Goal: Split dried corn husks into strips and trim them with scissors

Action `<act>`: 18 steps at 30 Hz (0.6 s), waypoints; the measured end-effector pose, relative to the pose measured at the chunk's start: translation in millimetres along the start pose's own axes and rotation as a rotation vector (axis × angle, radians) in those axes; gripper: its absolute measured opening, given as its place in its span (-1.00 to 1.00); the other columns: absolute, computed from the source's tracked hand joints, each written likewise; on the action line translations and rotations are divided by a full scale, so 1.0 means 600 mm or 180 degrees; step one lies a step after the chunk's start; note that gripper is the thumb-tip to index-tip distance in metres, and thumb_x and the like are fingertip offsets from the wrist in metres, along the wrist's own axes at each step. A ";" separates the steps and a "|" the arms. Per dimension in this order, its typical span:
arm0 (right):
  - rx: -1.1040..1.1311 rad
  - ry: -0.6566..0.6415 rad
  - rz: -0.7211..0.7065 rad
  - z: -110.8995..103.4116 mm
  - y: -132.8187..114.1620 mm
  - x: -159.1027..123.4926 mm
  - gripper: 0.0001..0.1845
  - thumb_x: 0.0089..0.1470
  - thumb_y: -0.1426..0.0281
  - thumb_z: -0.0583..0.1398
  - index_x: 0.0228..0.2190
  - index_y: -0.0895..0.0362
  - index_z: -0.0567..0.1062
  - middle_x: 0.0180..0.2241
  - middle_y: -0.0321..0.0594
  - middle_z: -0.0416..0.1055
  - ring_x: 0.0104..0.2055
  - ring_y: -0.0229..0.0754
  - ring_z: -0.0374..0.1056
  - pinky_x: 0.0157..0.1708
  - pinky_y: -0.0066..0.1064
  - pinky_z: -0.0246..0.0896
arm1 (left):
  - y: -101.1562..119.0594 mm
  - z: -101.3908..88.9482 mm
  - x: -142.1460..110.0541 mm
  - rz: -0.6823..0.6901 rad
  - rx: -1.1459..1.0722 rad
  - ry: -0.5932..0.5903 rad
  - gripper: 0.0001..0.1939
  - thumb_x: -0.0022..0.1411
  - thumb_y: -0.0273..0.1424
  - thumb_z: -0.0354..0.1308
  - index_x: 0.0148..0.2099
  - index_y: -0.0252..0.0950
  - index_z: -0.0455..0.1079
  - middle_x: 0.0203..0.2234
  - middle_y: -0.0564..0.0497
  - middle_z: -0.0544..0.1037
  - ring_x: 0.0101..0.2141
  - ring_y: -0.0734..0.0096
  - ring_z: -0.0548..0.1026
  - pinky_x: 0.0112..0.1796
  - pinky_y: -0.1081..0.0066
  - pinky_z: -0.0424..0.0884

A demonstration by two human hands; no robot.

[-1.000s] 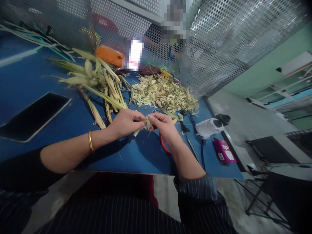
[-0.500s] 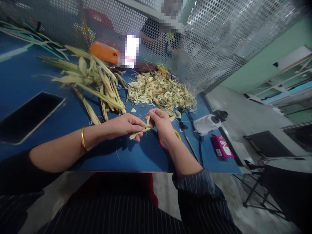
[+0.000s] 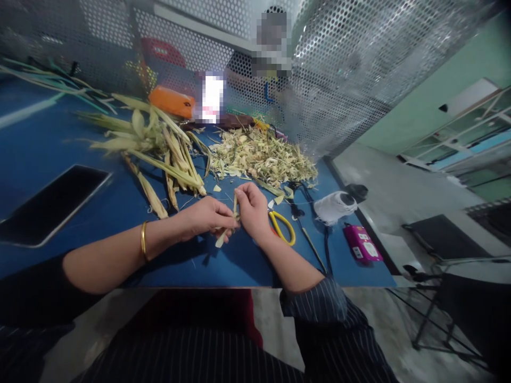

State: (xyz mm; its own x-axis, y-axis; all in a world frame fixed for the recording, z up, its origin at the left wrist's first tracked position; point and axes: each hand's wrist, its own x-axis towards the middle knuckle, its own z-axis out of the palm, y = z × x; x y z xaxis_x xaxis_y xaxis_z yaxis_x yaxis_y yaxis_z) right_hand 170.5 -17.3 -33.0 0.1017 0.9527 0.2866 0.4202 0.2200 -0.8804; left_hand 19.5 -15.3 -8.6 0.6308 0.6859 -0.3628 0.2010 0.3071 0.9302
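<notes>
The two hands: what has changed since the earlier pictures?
The right hand has shifted slightly left, uncovering the scissors' yellow handle. It now holds one end of the husk strip upright, the left hand pinching it lower down. Both held it earlier too. The husk pile, thread spool and purple packet stayed put.

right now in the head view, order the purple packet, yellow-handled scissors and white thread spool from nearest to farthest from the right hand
1. yellow-handled scissors: just right of the right hand
2. white thread spool: farther right
3. purple packet: farthest right, lower in view
</notes>
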 end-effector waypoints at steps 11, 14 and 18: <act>0.0594 -0.0659 0.0483 -0.033 -0.002 0.015 -0.65 0.01 0.08 0.24 -0.48 0.12 0.42 -0.61 -0.42 0.25 -0.57 -0.36 0.15 -0.51 -0.48 0.08 | -0.001 -0.022 0.008 0.0421 0.0009 0.0585 -0.74 0.00 -0.26 0.33 -0.54 -0.36 0.51 -0.65 -0.03 0.52 -0.64 0.57 0.30 -0.56 0.51 0.21; 0.0458 -0.0584 0.0308 -0.031 0.011 0.016 -0.70 0.02 0.15 0.24 -0.52 0.12 0.40 -0.65 -0.43 0.25 -0.61 -0.36 0.15 -0.54 -0.48 0.07 | 0.000 -0.024 0.007 0.0408 0.0065 0.0551 -0.74 -0.06 -0.23 0.37 -0.55 -0.34 0.52 -0.68 0.01 0.48 -0.62 0.54 0.34 -0.51 0.50 0.30; -0.0041 -0.0179 0.0047 -0.027 0.019 0.014 -0.74 0.09 0.19 0.19 -0.49 0.11 0.43 -0.59 -0.36 0.33 -0.56 -0.29 0.25 -0.47 -0.43 0.17 | 0.004 -0.025 0.005 0.0350 -0.0054 0.0474 -0.74 -0.08 -0.24 0.39 -0.55 -0.35 0.52 -0.71 0.04 0.44 -0.63 0.53 0.36 -0.50 0.49 0.35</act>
State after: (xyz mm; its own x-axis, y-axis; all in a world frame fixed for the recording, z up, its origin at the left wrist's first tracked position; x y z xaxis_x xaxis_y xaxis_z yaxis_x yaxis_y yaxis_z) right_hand 190.8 -10.3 -34.2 0.0571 0.9662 0.2516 0.4306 0.2035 -0.8793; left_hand 10.4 -2.8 -8.5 0.5301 0.8057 -0.2643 0.1236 0.2349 0.9641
